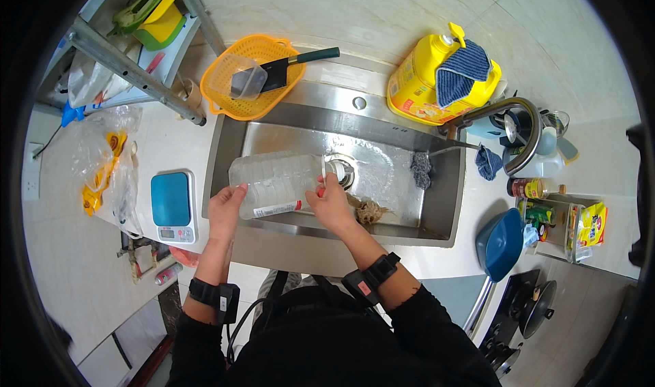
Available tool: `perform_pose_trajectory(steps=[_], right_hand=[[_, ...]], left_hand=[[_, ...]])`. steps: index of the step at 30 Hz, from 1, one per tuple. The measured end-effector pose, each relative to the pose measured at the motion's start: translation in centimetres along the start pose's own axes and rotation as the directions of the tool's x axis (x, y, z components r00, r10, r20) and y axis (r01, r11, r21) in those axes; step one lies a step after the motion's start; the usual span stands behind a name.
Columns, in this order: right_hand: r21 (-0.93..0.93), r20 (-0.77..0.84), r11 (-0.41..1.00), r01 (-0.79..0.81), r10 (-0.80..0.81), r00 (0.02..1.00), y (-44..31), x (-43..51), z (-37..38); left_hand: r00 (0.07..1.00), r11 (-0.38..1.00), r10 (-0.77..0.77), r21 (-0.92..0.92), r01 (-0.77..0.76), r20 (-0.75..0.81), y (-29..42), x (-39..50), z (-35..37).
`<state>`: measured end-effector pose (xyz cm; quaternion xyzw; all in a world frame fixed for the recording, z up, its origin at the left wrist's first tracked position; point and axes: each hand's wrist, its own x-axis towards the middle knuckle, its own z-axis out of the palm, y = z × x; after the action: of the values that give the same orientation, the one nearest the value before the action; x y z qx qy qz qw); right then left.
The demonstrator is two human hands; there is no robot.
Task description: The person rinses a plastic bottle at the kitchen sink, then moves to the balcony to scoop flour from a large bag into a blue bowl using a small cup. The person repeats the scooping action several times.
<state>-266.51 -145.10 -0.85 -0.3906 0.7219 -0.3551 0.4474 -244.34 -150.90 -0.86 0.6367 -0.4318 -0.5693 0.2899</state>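
A large clear plastic bottle (pixel 276 179) lies tilted over the left part of the steel sink (pixel 440 218), its neck pointing right above the drain. My left hand (pixel 228 207) holds the bottle's base end. At the neck end, my right hand (pixel 329 202) grips it, with something red by the fingers. Inside the basin, a tan fibrous scrubber (pixel 370 212) lies just right of my right hand, and a grey mesh scourer (pixel 421 170) rests near the right wall. Whether the bottle holds liquid I cannot tell.
Behind the sink stand an orange basket (pixel 245 105) with a cleaver (pixel 276 74) and a yellow jug (pixel 414 74) with a blue cloth. The curved faucet (pixel 529 126) is at right, near a blue basin (pixel 499 246). A kitchen scale (pixel 171 200) and plastic bags (pixel 125 197) lie left.
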Motion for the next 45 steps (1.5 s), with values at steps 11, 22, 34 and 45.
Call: perform_pose_trajectory(steps=[11, 22, 34, 45], right_hand=[[0.037, 0.022, 0.999, 0.019, -0.020, 1.000, 0.6, -0.4, 0.1], [0.101, 0.067, 0.995, 0.018, -0.025, 0.997, -0.5, -1.0, 0.8], [0.048, 0.112, 0.999, -0.009, 0.004, 0.994, -1.1, -1.6, 1.3], [0.066, 0.089, 0.997, 0.045, -0.051, 0.995, -0.1, -1.3, 1.9]], left_hand=[[0.999, 0.996, 0.039, 0.077, -0.037, -0.018, 0.9, -0.5, -0.3], [0.986, 0.988, 0.138, 0.083, -0.130, -0.094, 1.9, -1.6, -1.2], [0.977, 0.971, 0.186, 0.172, -0.166, -0.106, 2.6, -2.0, -2.3], [0.985, 0.978, 0.141, 0.170, -0.122, -0.104, 2.8, -2.6, -2.9]])
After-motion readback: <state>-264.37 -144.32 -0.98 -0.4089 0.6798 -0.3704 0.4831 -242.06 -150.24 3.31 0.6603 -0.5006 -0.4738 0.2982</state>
